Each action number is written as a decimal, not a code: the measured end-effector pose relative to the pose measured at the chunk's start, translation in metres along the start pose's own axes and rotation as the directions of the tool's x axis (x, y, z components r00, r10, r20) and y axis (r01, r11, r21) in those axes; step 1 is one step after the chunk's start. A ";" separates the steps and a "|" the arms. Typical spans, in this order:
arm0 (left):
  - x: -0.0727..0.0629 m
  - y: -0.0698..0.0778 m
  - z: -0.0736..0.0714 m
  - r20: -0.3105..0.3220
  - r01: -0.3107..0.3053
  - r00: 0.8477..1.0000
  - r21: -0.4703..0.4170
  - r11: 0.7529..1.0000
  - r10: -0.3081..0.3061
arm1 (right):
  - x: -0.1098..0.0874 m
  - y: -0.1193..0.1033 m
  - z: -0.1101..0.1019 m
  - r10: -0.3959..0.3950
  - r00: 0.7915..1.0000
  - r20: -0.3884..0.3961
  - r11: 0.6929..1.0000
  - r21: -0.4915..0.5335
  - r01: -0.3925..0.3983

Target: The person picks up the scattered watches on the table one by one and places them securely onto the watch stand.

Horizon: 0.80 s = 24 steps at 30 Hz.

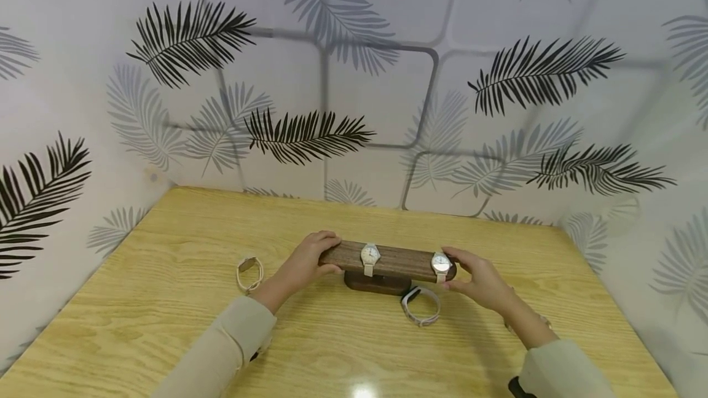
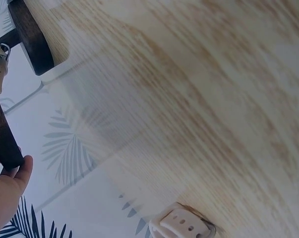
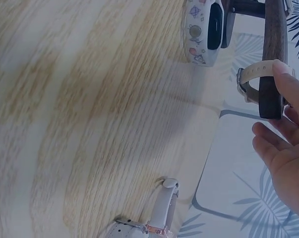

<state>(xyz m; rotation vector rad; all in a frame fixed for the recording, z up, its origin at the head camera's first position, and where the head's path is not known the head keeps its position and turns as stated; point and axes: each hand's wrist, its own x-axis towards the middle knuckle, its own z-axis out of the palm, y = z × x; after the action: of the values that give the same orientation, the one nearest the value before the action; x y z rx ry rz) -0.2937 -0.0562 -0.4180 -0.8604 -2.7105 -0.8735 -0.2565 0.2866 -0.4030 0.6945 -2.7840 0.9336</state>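
Note:
A dark wooden watch stand has a long bar (image 1: 406, 260) above a rounded base (image 1: 378, 284). My left hand (image 1: 301, 264) grips the bar's left end, thumb in front and fingers behind. One white-strapped wristwatch (image 1: 370, 255) is looped around the bar left of its middle. Near the right end sits a second wristwatch (image 1: 440, 263), its buckled strap (image 3: 258, 70) also around the bar. My right hand (image 1: 480, 281) pinches this second watch at the bar; the thumb presses on its strap in the right wrist view, and other fingers are partly hidden behind the bar.
Just before the base, a patterned fitness band (image 1: 423, 312) stands on the wooden table (image 1: 343, 343). A light-strapped watch (image 1: 249, 273) lies left of my left hand. Another watch (image 3: 161, 213) is by my right forearm, mostly hidden in the head view. A leaf-patterned covering (image 1: 376, 91) rises behind.

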 end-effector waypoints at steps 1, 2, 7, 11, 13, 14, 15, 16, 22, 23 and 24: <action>0.000 0.000 0.001 -0.003 0.000 1.000 -0.002 1.000 0.000 | 0.000 0.001 0.000 0.000 1.000 0.002 1.000 -0.005 0.000; 0.000 0.000 0.001 -0.004 0.003 1.000 -0.006 1.000 -0.003 | 0.000 0.001 0.000 0.001 1.000 0.006 1.000 -0.011 -0.001; -0.001 0.000 0.003 -0.012 0.007 1.000 -0.008 1.000 -0.007 | 0.001 0.003 0.001 0.001 1.000 0.006 1.000 -0.028 -0.001; -0.001 0.002 0.002 -0.017 0.010 1.000 -0.002 1.000 -0.010 | 0.003 0.004 0.002 -0.003 1.000 0.001 1.000 -0.024 0.003; -0.002 0.003 0.001 -0.014 0.013 1.000 0.007 1.000 -0.013 | 0.003 0.004 0.002 0.000 1.000 0.000 1.000 -0.027 0.000; -0.002 0.003 0.001 -0.013 0.015 1.000 0.011 1.000 -0.014 | 0.003 0.004 0.002 0.003 1.000 0.000 1.000 -0.030 -0.003; -0.002 0.004 0.001 -0.011 0.015 1.000 0.015 1.000 -0.015 | 0.003 0.004 0.002 0.007 1.000 0.000 0.999 -0.034 -0.007; -0.002 0.004 0.001 -0.008 0.017 1.000 0.016 1.000 -0.017 | 0.003 0.003 0.002 0.011 1.000 0.001 0.999 -0.041 -0.011; -0.003 0.004 0.001 -0.008 0.017 1.000 0.017 1.000 -0.017 | 0.004 0.002 0.001 0.013 1.000 -0.003 0.995 -0.099 -0.013; -0.003 0.004 0.001 -0.009 0.016 1.000 0.018 1.000 -0.016 | 0.004 0.001 0.001 0.010 1.000 -0.004 0.995 -0.103 -0.010; -0.003 0.004 0.001 -0.010 0.015 1.000 0.019 1.000 -0.014 | 0.004 0.001 0.001 0.005 1.000 -0.004 0.994 -0.107 -0.006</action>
<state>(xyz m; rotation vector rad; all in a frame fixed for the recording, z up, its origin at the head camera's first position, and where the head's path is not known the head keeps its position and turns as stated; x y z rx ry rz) -0.2895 -0.0544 -0.4180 -0.8316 -2.7156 -0.8514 -0.2609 0.2851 -0.4034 0.6691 -2.8095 0.7790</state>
